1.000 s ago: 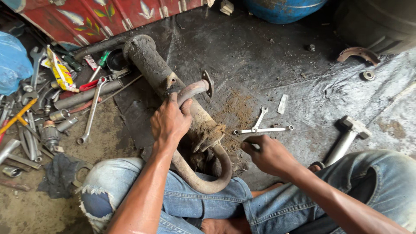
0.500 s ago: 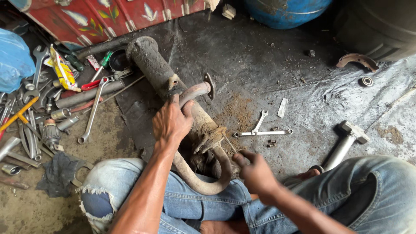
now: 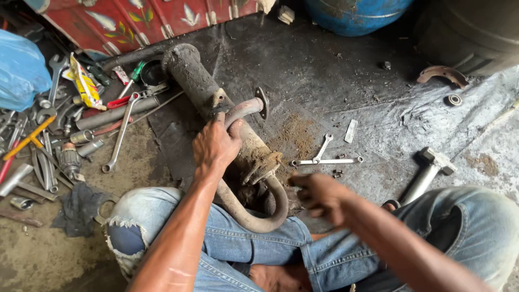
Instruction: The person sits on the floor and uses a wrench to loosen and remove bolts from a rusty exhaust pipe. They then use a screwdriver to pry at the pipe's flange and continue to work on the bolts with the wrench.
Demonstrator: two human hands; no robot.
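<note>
Rusty exhaust pipe point(image 3: 238, 135) under left grip point(image 3: 215, 145)

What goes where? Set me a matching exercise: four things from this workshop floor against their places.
Things:
1. exhaust pipe
2. hammer
3. blue barrel
4. blue plastic bag

Places:
A. far left edge, above the pile of wrenches
B. under the left hand
C. top edge, middle
D. on the floor by the person's right knee

Pairs: 1-B, 2-D, 3-C, 4-A
</note>
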